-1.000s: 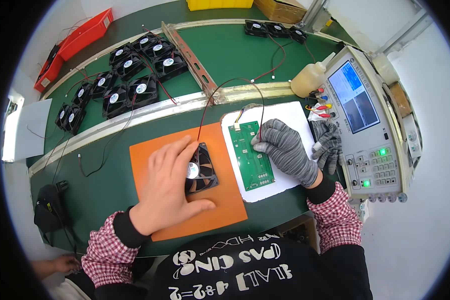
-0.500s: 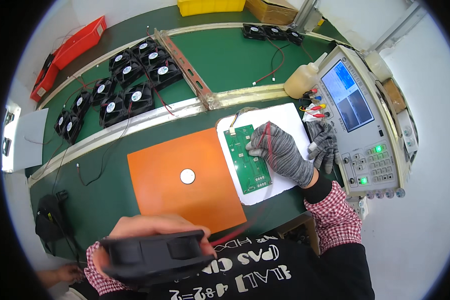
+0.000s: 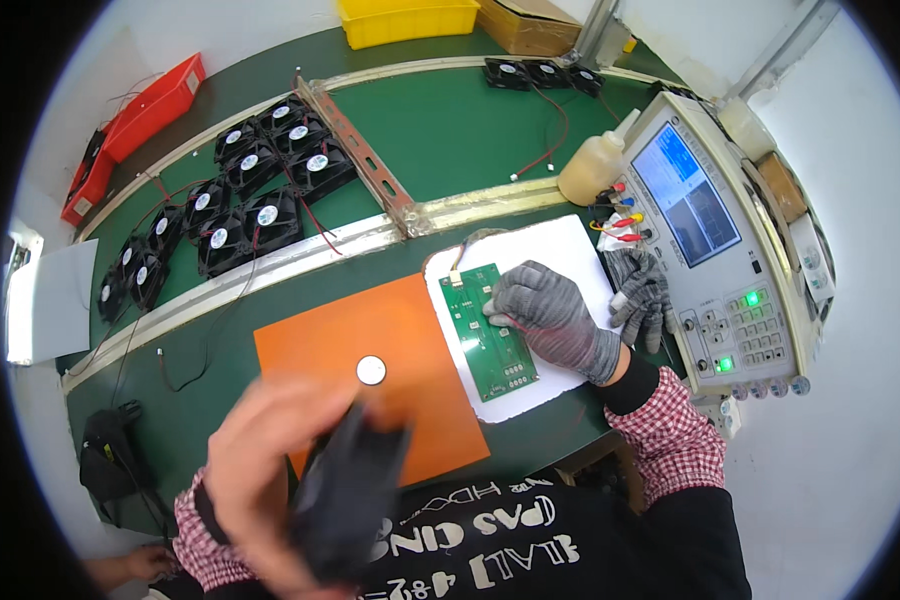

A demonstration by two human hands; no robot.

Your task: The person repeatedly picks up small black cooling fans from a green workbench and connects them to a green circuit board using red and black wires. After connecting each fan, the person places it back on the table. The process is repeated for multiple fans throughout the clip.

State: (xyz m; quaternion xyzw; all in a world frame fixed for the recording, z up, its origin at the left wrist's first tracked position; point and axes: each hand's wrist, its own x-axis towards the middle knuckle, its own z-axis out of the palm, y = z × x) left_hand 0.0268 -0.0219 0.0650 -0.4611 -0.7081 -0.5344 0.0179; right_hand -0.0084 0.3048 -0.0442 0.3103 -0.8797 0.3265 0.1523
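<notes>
My bare left hand (image 3: 270, 470) grips a black cooling fan (image 3: 345, 500), held up close to my chest and blurred by motion. Beyond it lies an orange mat (image 3: 410, 330) with a small white disc (image 3: 371, 370) on it. My right hand (image 3: 545, 312), in a grey knit glove, rests flat on a green circuit board (image 3: 490, 345) that lies on a white sheet (image 3: 560, 250). A thin cable runs from the board's far end.
Several black fans (image 3: 240, 200) with white hubs lie along the conveyor at the back left. A test instrument (image 3: 720, 250) with a blue screen stands at the right, a spare grey glove (image 3: 642, 295) and a plastic bottle (image 3: 590, 170) beside it. Red trays (image 3: 135, 120) and a yellow bin (image 3: 410, 20) stand behind.
My left hand lifted the black fan off the orange mat and carried it down toward my body, uncovering the white disc. My right hand stayed on the circuit board.
</notes>
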